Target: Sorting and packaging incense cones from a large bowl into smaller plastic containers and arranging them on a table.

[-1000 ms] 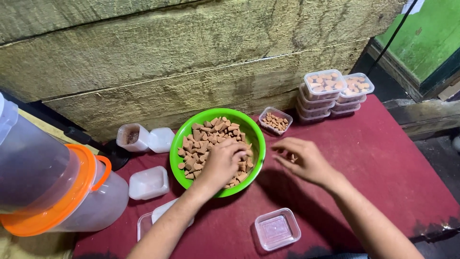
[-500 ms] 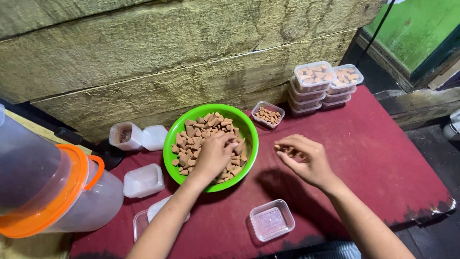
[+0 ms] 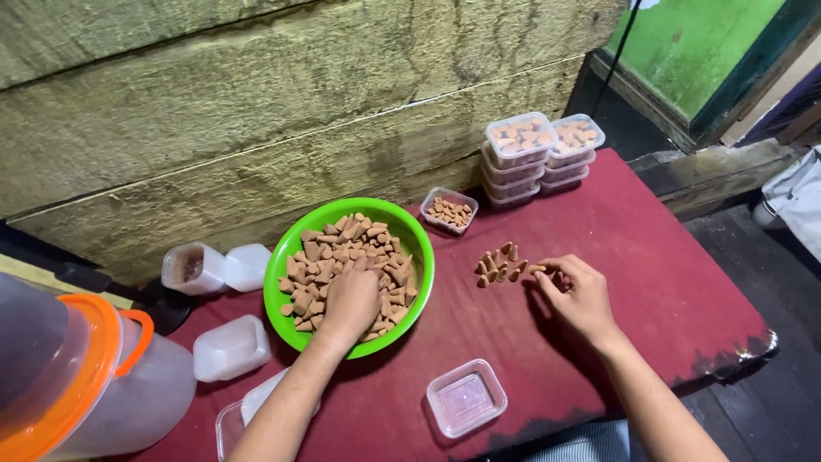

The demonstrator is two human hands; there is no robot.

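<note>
The left hand [image 3: 349, 299] is down inside the green bowl [image 3: 291, 257]. Its fingers are bent and rest on the brown cones [image 3: 342, 244] that fill the bowl. You cannot tell if it has grabbed any, because the fingers hide what is under them.

The right hand [image 3: 581, 295] lies on the red table [image 3: 684, 282], to the right of the bowl. It is partly open, with the fingers curled a bit. The fingertips [image 3: 540, 270] touch the edge of a small pile of cones [image 3: 500, 262] on the table. The pile sits just left of this hand, between the hand and the bowl. The hand does not wrap around any cone.

Behind the pile, close to the bowl's rim, is a small clear tub [image 3: 450, 210] with cones in it and no lid. Farther back, by the wall, stand stacked tubs [image 3: 540, 154] with lids on, full of the same cones.

Near the front edge of the table, between the two arms, is an empty clear tub [image 3: 466, 398]. Left of the bowl are more small tubs [image 3: 214, 267], one with a brown look inside. Another white tub [image 3: 231, 347] sits below them. At the far left is a big clear jar with an orange rim [image 3: 77, 385].
</note>
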